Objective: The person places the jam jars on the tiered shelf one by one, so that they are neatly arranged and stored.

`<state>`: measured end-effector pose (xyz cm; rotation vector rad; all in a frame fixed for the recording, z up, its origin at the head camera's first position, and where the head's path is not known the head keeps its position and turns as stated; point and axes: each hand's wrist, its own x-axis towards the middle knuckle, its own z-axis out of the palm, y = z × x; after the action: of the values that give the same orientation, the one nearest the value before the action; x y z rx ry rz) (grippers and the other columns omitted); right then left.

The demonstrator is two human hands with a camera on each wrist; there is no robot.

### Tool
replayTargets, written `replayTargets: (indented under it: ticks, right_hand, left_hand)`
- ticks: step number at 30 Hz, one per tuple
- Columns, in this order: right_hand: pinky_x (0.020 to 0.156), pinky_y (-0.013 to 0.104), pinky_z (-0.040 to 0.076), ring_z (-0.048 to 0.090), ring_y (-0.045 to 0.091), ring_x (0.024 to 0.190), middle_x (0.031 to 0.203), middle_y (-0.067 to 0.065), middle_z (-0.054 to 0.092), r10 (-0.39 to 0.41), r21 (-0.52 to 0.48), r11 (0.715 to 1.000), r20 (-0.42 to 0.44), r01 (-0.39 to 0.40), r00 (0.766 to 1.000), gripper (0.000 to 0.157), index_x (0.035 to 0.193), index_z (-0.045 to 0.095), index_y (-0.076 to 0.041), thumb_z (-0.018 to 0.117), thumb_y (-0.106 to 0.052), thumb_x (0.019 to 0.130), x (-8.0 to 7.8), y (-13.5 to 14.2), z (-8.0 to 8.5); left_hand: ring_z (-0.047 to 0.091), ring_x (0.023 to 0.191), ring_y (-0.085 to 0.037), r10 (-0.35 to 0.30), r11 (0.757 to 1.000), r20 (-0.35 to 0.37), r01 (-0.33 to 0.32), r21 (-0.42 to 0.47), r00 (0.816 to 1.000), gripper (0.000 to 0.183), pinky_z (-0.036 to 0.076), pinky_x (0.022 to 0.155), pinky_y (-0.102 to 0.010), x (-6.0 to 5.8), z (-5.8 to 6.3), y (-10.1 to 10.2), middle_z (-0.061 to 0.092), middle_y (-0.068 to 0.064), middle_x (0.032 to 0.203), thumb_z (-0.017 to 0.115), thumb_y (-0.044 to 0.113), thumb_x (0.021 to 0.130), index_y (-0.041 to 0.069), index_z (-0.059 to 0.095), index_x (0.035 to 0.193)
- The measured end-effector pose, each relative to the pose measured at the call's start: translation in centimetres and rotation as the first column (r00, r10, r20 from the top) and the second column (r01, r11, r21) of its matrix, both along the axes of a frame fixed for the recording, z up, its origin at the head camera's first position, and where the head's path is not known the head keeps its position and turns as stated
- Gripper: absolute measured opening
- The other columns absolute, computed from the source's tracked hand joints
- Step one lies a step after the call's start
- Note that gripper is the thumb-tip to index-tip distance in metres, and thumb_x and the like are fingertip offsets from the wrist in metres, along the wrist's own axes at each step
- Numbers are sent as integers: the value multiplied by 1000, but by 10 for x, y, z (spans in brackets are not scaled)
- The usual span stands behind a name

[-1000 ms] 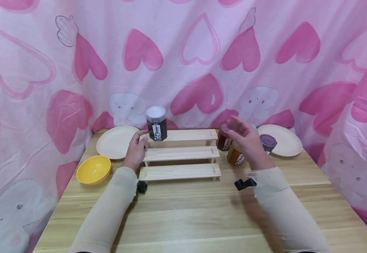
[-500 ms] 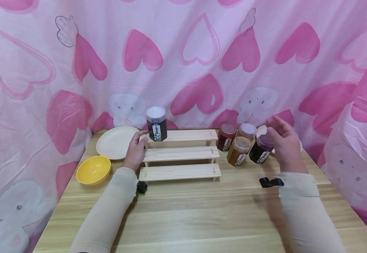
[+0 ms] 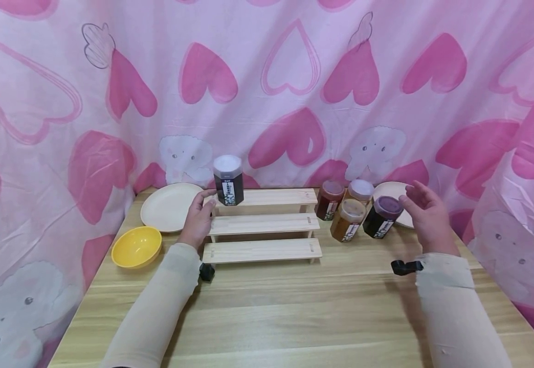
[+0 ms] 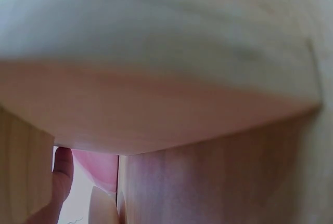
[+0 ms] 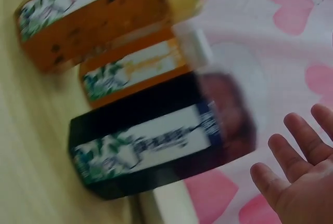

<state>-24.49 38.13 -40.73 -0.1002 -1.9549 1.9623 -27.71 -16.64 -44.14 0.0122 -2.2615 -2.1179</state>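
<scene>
My left hand (image 3: 196,218) grips the left end of a three-step wooden rack (image 3: 264,224), its thumb and index finger at the top step. On that step, just beside the fingertips, stands a dark jar with a white lid (image 3: 228,186). In the left wrist view the rack's wood (image 4: 156,104) fills most of the picture. My right hand (image 3: 430,220) is raised with spread fingers, to the right of a dark jar with a purple lid (image 3: 382,220). The right wrist view shows that dark jar (image 5: 151,141) apart from the fingers, lids toward the right.
Beside the dark jar stand a red-brown jar (image 3: 329,200), an amber jar (image 3: 347,224) and another white-lidded jar (image 3: 360,190). A cream plate (image 3: 405,220) lies behind them. At the left are another cream plate (image 3: 168,207) and a yellow bowl (image 3: 136,248). A pink heart-patterned curtain (image 3: 285,138) hangs behind the table.
My right hand has moved right, from over the group of jars to beside the purple-lidded one, uncovering them all. The left hand, the rack and the jar on it stay put.
</scene>
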Motion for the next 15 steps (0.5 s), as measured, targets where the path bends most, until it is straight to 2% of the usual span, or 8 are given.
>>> replayTargets:
  ticks: [2, 4, 6, 9, 12, 14, 15]
  right_hand:
    - [96, 6, 45, 53, 6, 129, 124, -19, 63, 13, 75, 997, 33, -16, 999, 68, 160, 45, -11, 74, -12, 99, -1, 4, -7]
    - [97, 6, 44, 53, 6, 130, 127, -18, 61, 9, 162, 987, 50, -17, 999, 67, 160, 45, -11, 74, -14, 99, -3, 7, -14]
    - [98, 6, 44, 52, 7, 133, 132, -17, 59, 20, 205, 978, 59, -31, 998, 67, 160, 45, -9, 74, -14, 100, -5, 9, -21]
    - [97, 5, 43, 51, 4, 132, 139, -15, 57, 40, 288, 956, 75, -60, 996, 69, 161, 41, -6, 73, -16, 101, -8, 11, -29]
    - [96, 5, 43, 51, 2, 128, 148, -4, 53, 107, 250, 960, 91, -127, 990, 73, 163, 36, -3, 72, -14, 101, -11, 13, -36]
    - [94, 5, 44, 53, -1, 123, 153, 6, 49, 130, 259, 954, 102, -152, 986, 75, 163, 33, -1, 72, -13, 101, -13, 13, -39]
    - [94, 5, 44, 53, -3, 121, 155, 12, 46, 137, 268, 950, 108, -162, 985, 75, 163, 31, 0, 72, -13, 101, -14, 13, -41]
  left_hand:
    - [41, 66, -9, 2, 1000, -6, -2, 14, 1000, 40, 42, 62, -23, -4, -6, -1, 36, -10, 165, 42, 19, 113, 12, 49, 151]
    - [41, 63, -9, 4, 1000, -13, -4, 23, 1000, 40, 41, 61, -23, -10, -15, -3, 36, -9, 165, 42, 20, 113, 13, 49, 152]
    - [41, 65, -9, 10, 1000, -16, -10, 22, 1000, 40, 41, 61, -22, -18, -25, -5, 35, -6, 166, 43, 22, 113, 16, 48, 152]
    - [42, 71, -11, 18, 1000, -35, -18, 9, 999, 39, 42, 65, -24, -20, -30, -5, 37, -3, 164, 43, 24, 113, 17, 50, 151]
    - [49, 103, -9, 28, 1000, -66, -29, -9, 997, 37, 42, 89, -25, -21, -32, -5, 37, -2, 165, 44, 26, 113, 17, 52, 148]
    - [43, 127, -13, 29, 999, -90, -31, -14, 995, 37, 36, 104, -31, -21, -32, -5, 37, -4, 166, 44, 25, 113, 15, 52, 148]
    - [39, 131, -17, 29, 999, -97, -31, -14, 995, 37, 33, 108, -34, -20, -32, -5, 37, -5, 166, 44, 25, 113, 15, 52, 147]
